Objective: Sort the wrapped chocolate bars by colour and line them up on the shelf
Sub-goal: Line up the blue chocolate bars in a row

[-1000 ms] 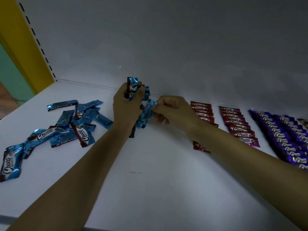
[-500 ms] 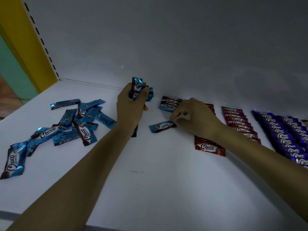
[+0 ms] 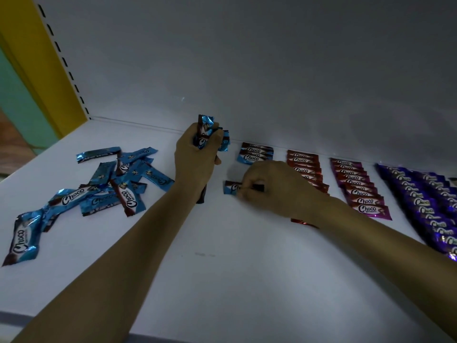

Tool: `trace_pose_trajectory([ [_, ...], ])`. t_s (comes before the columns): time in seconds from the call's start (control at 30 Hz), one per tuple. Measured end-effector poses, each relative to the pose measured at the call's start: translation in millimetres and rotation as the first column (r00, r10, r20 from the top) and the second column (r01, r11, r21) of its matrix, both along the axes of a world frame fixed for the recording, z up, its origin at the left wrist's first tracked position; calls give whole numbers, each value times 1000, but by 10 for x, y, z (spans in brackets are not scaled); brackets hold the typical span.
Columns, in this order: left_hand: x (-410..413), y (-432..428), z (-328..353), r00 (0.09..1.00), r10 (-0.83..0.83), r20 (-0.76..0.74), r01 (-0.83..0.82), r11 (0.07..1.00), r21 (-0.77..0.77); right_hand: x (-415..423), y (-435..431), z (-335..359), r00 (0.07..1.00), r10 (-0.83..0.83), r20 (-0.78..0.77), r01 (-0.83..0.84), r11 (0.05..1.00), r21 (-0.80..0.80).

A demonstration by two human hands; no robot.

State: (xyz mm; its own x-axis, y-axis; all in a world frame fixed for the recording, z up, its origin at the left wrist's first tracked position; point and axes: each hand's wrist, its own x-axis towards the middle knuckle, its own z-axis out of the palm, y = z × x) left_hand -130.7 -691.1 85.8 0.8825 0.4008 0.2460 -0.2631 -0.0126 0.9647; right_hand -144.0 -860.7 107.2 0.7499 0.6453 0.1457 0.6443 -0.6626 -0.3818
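- Pinching one blue bar (image 3: 231, 187) by its right end, the right hand (image 3: 274, 191) has its fingers curled down onto the shelf (image 3: 222, 268). The bar lies flat and sticks out toward 9 o'clock from the knuckles.
- The bar's long axis runs 9 to 3, the same way as the bars in the short blue row (image 3: 254, 154) by the back wall (image 3: 247, 70).
- That row sits at about 1 o'clock from the pinched bar, near it but apart. I'd judge the coming move is a short slide that way, laying the bar against the row's front edge with no turning needed.
- The right hand is plainly nearer the row. The left hand (image 3: 195, 157) is at 10 o'clock from the bar, its fist wrapped round an upright bundle (image 3: 206, 131) of blue bars.
- Off toward 3 o'clock, the red row (image 3: 305, 167), pink row (image 3: 358, 189) and purple row (image 3: 425, 201) are already lined up.
- A loose blue pile (image 3: 118, 179) lies well apart at 9 o'clock, not yet sorted.
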Motion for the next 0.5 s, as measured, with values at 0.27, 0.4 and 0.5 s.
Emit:
trace_pose_trajectory([
  [0.27, 15, 9, -11, 1000, -11, 1, 11, 1000, 17, 279, -77, 30, 974, -203, 98, 210, 976, -66],
  [0.4, -1, 7, 0, 1000, -9, 3, 9, 1000, -4, 388, -13, -16, 948, -256, 191, 275, 958, -79],
  [0.5, -21, -9, 48, 1000, -15, 8, 15, 999, -41, 395, 15, -11, 915, -289, 283, 338, 930, -144],
])
